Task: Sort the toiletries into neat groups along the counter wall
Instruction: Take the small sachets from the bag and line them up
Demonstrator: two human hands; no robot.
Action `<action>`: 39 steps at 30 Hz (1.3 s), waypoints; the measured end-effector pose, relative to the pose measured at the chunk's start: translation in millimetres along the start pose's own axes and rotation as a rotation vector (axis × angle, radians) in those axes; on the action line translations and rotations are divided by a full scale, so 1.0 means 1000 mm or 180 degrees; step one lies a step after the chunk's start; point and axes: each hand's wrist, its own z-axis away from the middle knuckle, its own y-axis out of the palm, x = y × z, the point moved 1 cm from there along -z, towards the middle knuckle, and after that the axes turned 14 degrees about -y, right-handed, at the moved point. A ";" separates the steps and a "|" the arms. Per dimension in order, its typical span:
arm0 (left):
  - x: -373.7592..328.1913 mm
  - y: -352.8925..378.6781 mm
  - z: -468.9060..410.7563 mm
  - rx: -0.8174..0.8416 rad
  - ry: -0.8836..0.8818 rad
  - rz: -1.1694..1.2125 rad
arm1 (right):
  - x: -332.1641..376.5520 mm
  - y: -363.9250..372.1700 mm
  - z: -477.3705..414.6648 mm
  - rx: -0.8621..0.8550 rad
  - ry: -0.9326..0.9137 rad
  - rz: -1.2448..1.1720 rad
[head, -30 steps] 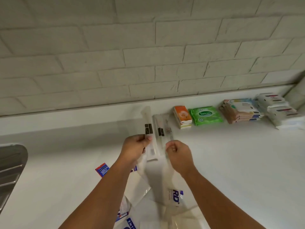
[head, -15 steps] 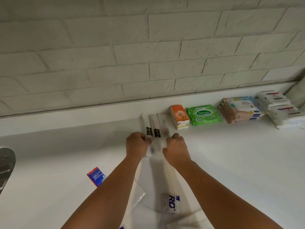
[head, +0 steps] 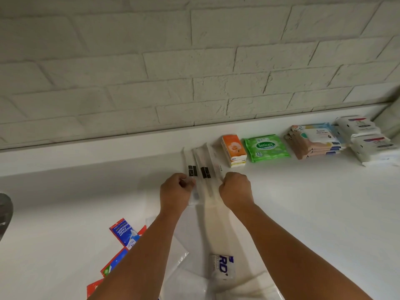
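1. Our left hand [head: 175,192] has curled fingers and pinches the left edge of the clear packets [head: 201,167].
2. Our right hand [head: 236,191] is curled at their right edge; if it grips them, we cannot tell.
3. The packets lie on the counter [head: 303,202], far side, close to the wall [head: 194,72], just left of the orange tissue pack [head: 233,149].
4. Toothpaste boxes [head: 124,231] lie near left.

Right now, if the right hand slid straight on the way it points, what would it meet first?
Probably the clear packets the right hand pinches; beyond them, the brick wall. The orange tissue pack looks just right of it.
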 end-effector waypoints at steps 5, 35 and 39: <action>0.003 0.003 0.000 -0.0094 0.0232 -0.0118 | -0.010 0.003 -0.001 -0.0348 0.0532 -0.1248; 0.011 0.018 0.011 -0.0224 0.0662 -0.0708 | -0.005 0.017 0.016 -0.0135 -0.0431 -0.0402; 0.006 0.014 0.018 -0.0102 0.0390 -0.0417 | -0.009 0.008 0.025 -0.0040 -0.0546 -0.0441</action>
